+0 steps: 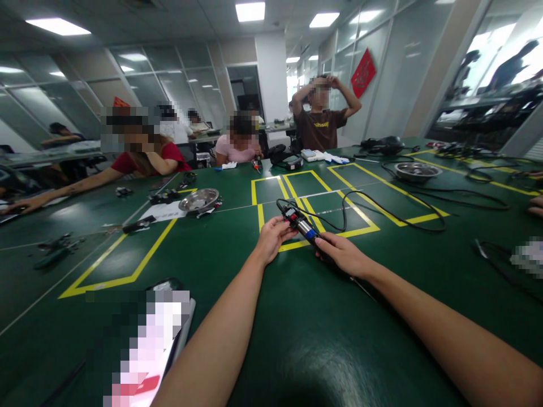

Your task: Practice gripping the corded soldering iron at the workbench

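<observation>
My right hand (338, 251) is wrapped around the black handle of an electric screwdriver (306, 229), which has a blue ring and a silver front end. The tool points away from me and to the left, over the green table. At its front end, my left hand (274, 237) pinches a small black part with a bit of red (292, 213). Whether the screwdriver's tip touches this part is too small to tell. A black cable (360, 194) loops from near the part out to the right across the table.
Yellow tape (360, 230) outlines rectangles on the green table (305, 339). Metal bowls stand at the left (199, 200) and right (418, 171). A blurred phone-like screen (148, 350) is near my left forearm. Several people sit or stand beyond the table.
</observation>
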The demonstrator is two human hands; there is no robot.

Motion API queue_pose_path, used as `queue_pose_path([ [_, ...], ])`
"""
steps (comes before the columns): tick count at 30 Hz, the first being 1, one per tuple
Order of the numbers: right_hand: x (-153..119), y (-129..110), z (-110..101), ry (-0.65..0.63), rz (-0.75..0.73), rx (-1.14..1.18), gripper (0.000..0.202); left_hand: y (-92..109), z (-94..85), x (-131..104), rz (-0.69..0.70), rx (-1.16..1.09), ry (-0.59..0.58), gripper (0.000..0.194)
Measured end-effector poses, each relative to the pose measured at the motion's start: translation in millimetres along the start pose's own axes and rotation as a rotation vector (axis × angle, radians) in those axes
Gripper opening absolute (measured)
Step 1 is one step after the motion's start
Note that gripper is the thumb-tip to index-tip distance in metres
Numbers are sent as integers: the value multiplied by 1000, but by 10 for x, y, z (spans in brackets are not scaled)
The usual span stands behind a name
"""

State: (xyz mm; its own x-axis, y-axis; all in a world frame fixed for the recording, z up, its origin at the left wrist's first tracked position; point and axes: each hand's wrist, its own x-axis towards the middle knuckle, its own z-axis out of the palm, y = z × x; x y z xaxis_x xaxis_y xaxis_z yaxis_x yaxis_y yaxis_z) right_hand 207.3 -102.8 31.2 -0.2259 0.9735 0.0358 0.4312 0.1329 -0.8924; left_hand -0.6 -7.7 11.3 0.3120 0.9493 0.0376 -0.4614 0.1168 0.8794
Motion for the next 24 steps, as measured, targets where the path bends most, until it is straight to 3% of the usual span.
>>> queue_pose_path([
  [4, 9, 28, -12, -13, -8, 65, 45, -11, -14, 8, 2, 15, -24, 35],
  [12, 28, 89, -1, -12, -24, 58, 45, -2, 0, 16, -1, 3, -8, 23],
  [24, 23, 69, 34, 59, 47, 153, 51, -51, 2, 47, 3, 181, 89, 27],
])
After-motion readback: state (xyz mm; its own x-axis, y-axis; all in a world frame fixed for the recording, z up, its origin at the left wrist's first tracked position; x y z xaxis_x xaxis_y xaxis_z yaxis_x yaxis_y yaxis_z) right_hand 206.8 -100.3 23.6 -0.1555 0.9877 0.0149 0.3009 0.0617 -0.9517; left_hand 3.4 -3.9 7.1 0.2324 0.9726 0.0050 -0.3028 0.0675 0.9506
